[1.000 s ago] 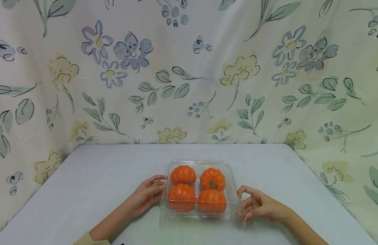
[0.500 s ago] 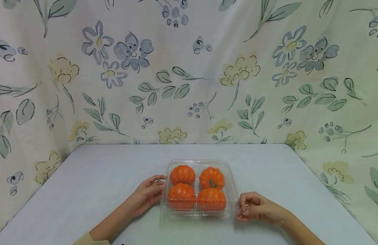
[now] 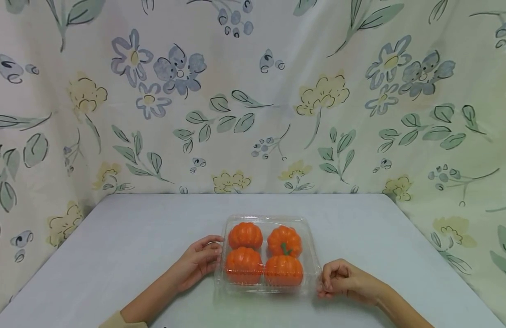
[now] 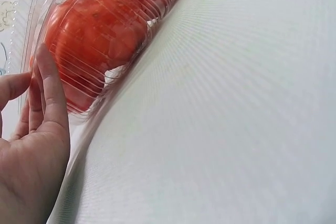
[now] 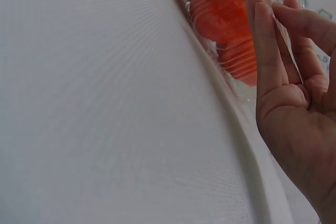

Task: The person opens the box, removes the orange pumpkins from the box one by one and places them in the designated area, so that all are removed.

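Observation:
A clear plastic clamshell container (image 3: 266,289) lies on the white table with several orange toy pumpkins (image 3: 244,234) inside, one showing a green stem. At its left side is my left hand (image 3: 201,263); in the left wrist view the thumb and fingers (image 4: 53,90) come together at the clear rim. My right hand (image 3: 351,280) is at the near right corner, its thumb and fingertips (image 5: 286,13) pinching the thin plastic edge. The lid shows down over the pumpkins.
The table's (image 3: 162,214) white cover reaches back to a floral curtain (image 3: 253,114), which also hangs along both sides. A beige sleeve (image 3: 122,320) shows on the left forearm.
My right hand's fingers, spread beside the container's right edge a second ago, have drawn together and pinch its near right corner. The left hand and the container stay in place.

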A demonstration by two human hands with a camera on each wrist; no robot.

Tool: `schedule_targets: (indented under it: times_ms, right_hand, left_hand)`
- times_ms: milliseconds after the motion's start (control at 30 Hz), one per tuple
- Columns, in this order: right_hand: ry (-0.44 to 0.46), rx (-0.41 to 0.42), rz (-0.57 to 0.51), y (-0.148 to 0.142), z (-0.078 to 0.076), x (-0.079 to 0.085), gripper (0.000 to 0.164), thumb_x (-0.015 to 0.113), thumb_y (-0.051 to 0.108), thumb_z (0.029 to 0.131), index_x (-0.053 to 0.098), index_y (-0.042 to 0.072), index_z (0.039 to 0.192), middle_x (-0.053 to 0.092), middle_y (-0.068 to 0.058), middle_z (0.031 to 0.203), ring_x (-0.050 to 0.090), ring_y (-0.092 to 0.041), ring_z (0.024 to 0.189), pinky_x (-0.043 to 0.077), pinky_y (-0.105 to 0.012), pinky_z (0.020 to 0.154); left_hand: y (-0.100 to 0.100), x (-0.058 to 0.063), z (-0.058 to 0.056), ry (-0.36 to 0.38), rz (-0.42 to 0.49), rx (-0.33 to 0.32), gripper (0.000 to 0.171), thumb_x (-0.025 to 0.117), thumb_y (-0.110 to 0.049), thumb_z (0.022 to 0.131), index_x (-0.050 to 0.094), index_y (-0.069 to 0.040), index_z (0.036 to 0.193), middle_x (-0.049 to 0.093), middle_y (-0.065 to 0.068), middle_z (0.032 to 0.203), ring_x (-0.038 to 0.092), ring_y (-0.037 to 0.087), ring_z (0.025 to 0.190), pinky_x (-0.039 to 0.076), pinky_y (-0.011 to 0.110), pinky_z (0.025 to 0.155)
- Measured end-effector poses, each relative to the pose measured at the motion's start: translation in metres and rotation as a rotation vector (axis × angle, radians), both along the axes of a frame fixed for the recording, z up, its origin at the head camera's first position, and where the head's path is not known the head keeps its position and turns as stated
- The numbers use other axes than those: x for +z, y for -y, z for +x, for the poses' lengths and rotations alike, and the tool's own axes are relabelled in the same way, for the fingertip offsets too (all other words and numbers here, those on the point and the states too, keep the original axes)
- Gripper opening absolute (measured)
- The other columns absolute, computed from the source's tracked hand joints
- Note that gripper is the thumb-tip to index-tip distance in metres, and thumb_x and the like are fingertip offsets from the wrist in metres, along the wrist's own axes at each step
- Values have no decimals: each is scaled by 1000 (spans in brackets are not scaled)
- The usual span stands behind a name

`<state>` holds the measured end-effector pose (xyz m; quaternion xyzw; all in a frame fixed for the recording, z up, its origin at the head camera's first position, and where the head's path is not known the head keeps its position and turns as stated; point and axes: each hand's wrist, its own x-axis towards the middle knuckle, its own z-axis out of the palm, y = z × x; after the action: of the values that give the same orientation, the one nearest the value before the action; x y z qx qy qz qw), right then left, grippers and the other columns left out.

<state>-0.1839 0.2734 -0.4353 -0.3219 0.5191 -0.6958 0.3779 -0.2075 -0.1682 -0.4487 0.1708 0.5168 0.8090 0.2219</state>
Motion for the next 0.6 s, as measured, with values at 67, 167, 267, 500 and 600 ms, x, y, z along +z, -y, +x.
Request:
schedule_targets:
  times_ms: [67,167,267,500,600]
  right_hand:
    - [-9,-5,-5,1,0,0,34,44,-8,101,71,12,103,76,2,113,74,-12,109,58,-27,96]
    - [-23,-12,-16,2,0,0,20,44,-10,100,62,-1,98,76,0,112,74,-13,108,57,-27,95]
    - [-37,-19,-21,2,0,-1,6,43,-12,98,49,-13,96,77,0,110,73,-12,106,57,-26,94]
    - [-72,-32,-28,3,1,-5,5,43,-15,94,40,-20,94,77,0,108,74,-11,103,57,-25,91]
    - [-76,-37,-30,4,1,-5,5,43,-15,95,41,-19,95,77,0,108,74,-11,103,57,-25,91]
  left_hand:
    - [0,0,0,-4,2,-3,25,49,-1,108,57,-14,127,68,-8,106,66,6,93,60,24,87]
    - [0,0,0,-6,-2,-3,25,49,0,108,56,-14,127,68,-8,106,67,6,93,60,24,87]
    - [0,-2,0,-9,-10,-2,25,49,0,107,56,-15,127,68,-8,105,67,5,93,60,24,87]
    - [-1,-4,-2,-9,-10,-8,26,48,1,107,55,-14,126,67,-8,104,66,5,91,60,23,86]
    - [0,-6,-3,-9,-9,-10,26,48,2,107,55,-14,126,67,-8,104,66,5,92,60,23,86]
